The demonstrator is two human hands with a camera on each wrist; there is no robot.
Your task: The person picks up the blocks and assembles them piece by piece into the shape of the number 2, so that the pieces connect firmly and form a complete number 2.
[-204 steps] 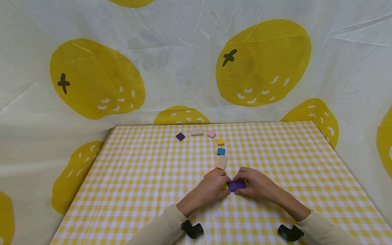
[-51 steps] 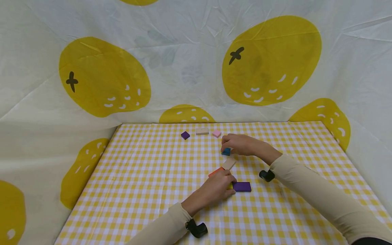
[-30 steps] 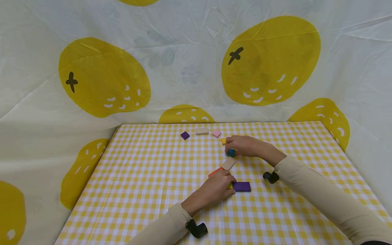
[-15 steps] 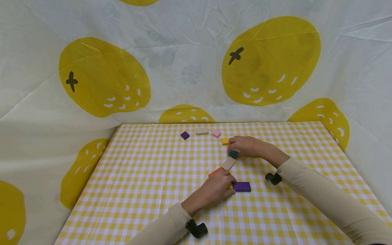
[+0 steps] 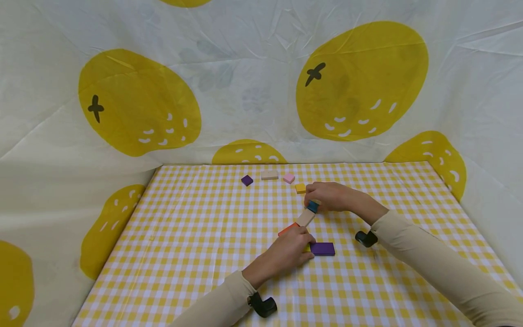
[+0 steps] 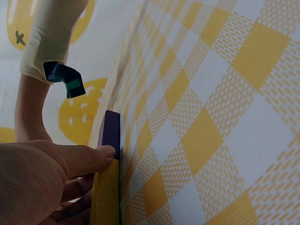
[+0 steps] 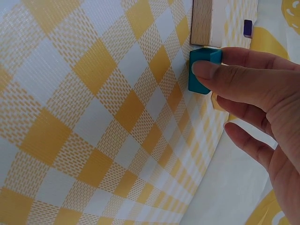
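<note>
My right hand [image 5: 331, 196] pinches a small teal block [image 7: 198, 87] between thumb and index finger. In the right wrist view that block sits right against the end of a beige wooden block [image 7: 201, 23]. My left hand [image 5: 282, 254] holds a yellow block [image 6: 107, 192] low on the table, thumb on one side and fingers on the other. The thumb tip also reaches the end of a flat purple block [image 6: 110, 127], which abuts the yellow one. An orange block [image 5: 288, 229] shows beyond the left hand, its near part hidden, close to the beige block [image 5: 305, 218].
Farther back lie a small yellow block [image 5: 300, 188], a pink block [image 5: 289, 178], another beige block [image 5: 269, 175] and a dark purple block [image 5: 247, 180], spaced apart in a curve. A checked cloth [image 5: 184, 254] covers the table; patterned fabric hangs behind.
My right hand has left the purple block and gripped the teal one, sliding it right and nearer until it meets the beige block, which has turned. My left hand has kept its place.
</note>
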